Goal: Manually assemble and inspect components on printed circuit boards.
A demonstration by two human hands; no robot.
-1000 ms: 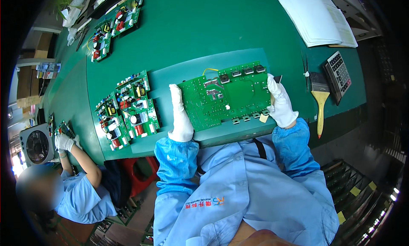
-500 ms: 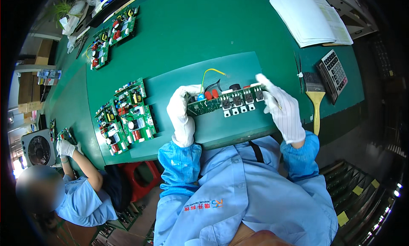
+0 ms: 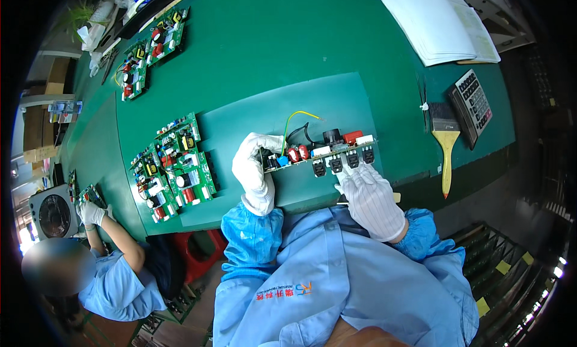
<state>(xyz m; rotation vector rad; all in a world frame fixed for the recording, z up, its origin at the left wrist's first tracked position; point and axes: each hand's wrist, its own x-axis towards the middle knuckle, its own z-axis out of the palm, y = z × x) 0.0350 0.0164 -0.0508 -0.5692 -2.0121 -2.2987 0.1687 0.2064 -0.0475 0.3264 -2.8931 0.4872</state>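
Note:
My left hand [image 3: 255,165], in a white glove, grips the left end of a green circuit board [image 3: 293,165]. The board is tilted, its near edge toward me, and carries red, blue and black parts; a yellow wire [image 3: 296,115] arches up from it. Along its near edge stands a row of black transistors [image 3: 335,164]. My right hand [image 3: 374,203], gloved in white, is below that row, fingers stretched up toward the transistors. Its fingertips seem to touch them. A pale stub [image 3: 396,197] shows beside the right palm; I cannot make out what it belongs to.
Several populated boards [image 3: 180,167] lie at left, more boards [image 3: 150,52] at far left. On the right are a brush [image 3: 445,136], a calculator [image 3: 473,103], tweezers [image 3: 423,100] and white papers [image 3: 430,25]. A co-worker [image 3: 120,275] sits at left near a fan [image 3: 54,210].
My right hand has moved from the board's right end down and left to below the transistors. The board has turned, showing more of its component side. My left hand keeps its grip.

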